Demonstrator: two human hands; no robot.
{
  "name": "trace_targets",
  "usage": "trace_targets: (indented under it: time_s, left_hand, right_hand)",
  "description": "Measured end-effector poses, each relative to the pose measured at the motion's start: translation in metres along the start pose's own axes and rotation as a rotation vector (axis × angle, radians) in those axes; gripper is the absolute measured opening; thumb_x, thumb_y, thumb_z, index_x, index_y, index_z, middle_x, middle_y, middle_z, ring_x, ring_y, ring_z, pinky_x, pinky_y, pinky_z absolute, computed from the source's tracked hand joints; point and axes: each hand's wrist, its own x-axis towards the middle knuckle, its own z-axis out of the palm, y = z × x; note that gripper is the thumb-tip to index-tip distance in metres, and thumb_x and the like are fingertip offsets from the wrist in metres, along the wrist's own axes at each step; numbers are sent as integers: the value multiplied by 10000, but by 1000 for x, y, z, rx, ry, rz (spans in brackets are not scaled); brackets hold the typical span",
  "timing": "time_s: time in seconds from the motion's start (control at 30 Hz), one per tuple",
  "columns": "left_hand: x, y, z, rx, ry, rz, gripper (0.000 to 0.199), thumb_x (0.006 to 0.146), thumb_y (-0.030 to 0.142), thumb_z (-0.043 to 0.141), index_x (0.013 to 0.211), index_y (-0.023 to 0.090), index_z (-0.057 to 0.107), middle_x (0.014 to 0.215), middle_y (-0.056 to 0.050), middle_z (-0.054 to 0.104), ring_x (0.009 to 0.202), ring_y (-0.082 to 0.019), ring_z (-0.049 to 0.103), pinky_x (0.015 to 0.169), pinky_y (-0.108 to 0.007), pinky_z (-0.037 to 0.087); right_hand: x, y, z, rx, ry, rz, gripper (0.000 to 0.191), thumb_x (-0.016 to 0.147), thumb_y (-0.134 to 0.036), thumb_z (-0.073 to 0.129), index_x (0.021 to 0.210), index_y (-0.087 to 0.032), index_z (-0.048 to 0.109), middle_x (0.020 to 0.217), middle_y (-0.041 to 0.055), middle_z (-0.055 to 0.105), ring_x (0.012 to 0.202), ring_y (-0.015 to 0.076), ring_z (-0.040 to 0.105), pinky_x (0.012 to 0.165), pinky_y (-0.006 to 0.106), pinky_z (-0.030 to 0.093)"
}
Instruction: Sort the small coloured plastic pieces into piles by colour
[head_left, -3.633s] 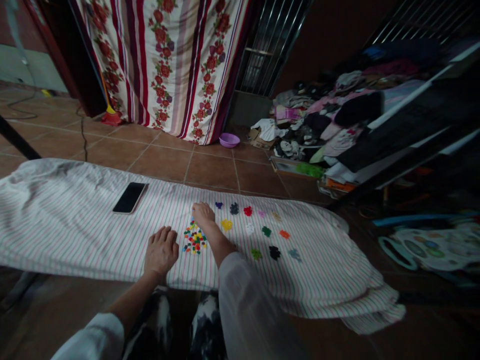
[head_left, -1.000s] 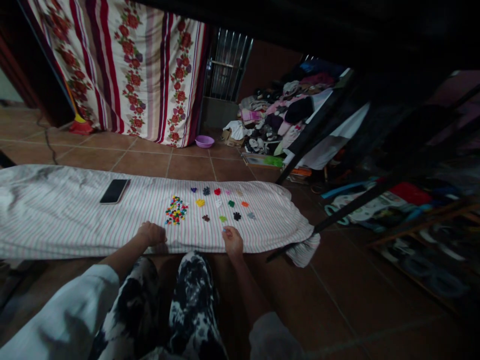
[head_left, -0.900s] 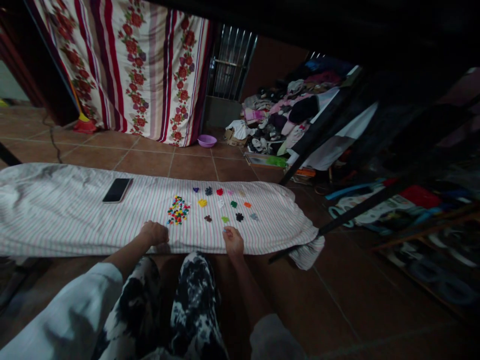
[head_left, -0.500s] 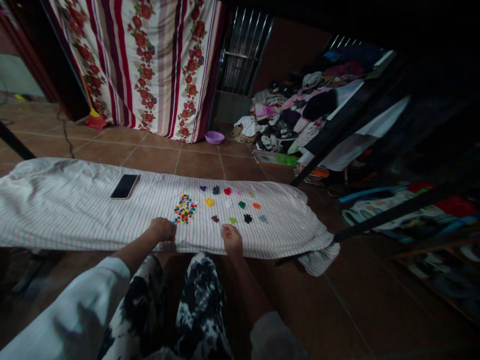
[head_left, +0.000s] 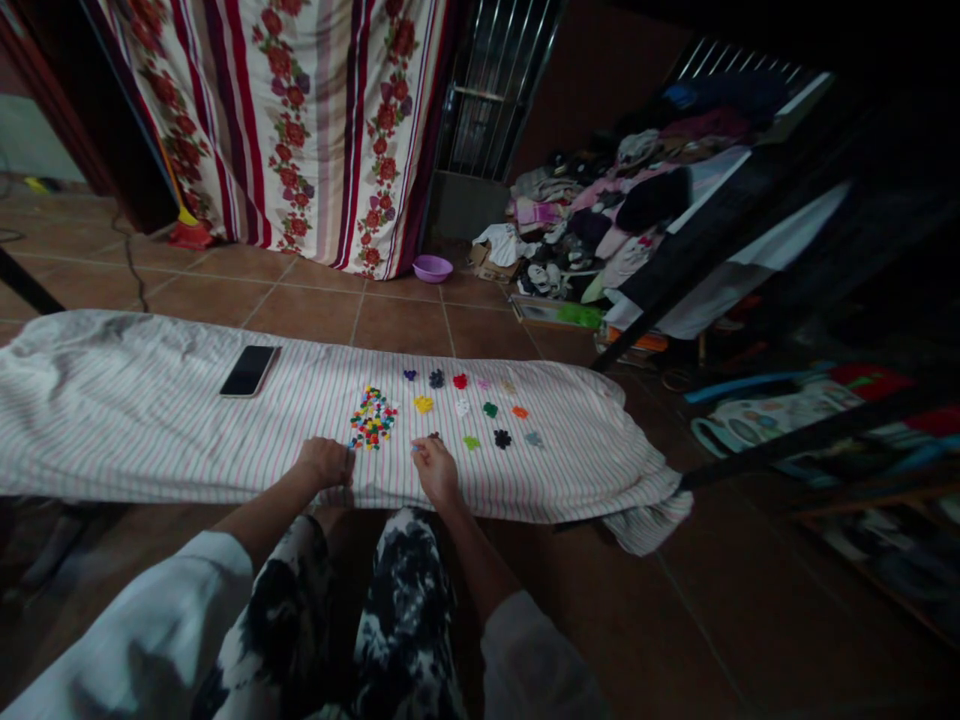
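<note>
A pile of small mixed-colour pieces lies on the striped cloth. My left hand rests closed at the pile's lower left edge, its fingertips by a small blue piece. Right of the pile, my right hand is pinched on a small blue piece and partly covers the brown pieces. Sorted little clusters lie further right: yellow, red, dark green, orange, light green, black and several others.
A phone lies on the cloth at the left. Dark metal bars rise at the right end. Beyond, on the tiled floor, are a purple basin and a heap of clothes. A floral curtain hangs behind.
My right hand has moved left, from below the light green cluster to near the brown one, still pinching the blue piece. My left hand has stayed by the pile. The view has shifted slightly.
</note>
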Motion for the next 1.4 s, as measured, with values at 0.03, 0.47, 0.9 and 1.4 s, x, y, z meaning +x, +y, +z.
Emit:
trace_targets:
  time_s: [0.03, 0.47, 0.9, 1.4]
  left_hand:
    - [0, 0, 0, -2, 0, 0, 353, 739, 438, 657, 1008, 218, 721, 1074, -153, 715, 1053, -314, 651, 849, -418, 502]
    - [-1, 1, -2, -14, 0, -12, 352, 736, 440, 659, 1001, 215, 718, 1068, -155, 714, 1045, -305, 654, 851, -412, 504]
    - [6, 0, 1, -11, -8, -19, 365, 720, 435, 670, 1012, 219, 713, 1075, -148, 714, 1046, -301, 654, 836, -398, 507]
    - [4, 0, 2, 20, -13, -5, 370, 747, 448, 659, 1020, 202, 707, 1092, -143, 716, 1050, -295, 657, 858, -382, 503]
  right_hand:
    - [1, -3, 2, -30, -21, -4, 180, 851, -182, 538, 970, -227, 665, 948, 24, 669, 792, 138, 617, 766, 244, 474]
    - [28, -28, -4, -396, -137, -108, 180, 891, -181, 554, 1005, -249, 675, 995, 24, 673, 1006, 196, 508, 882, 286, 379]
    - [33, -33, -4, -467, -208, -97, 234, 907, -169, 510, 1042, -226, 692, 976, 66, 676, 994, 215, 505, 895, 317, 348]
    - [35, -38, -7, -504, -255, -87, 242, 895, -149, 491, 1023, -211, 688, 978, 66, 685, 985, 207, 523, 885, 306, 347]
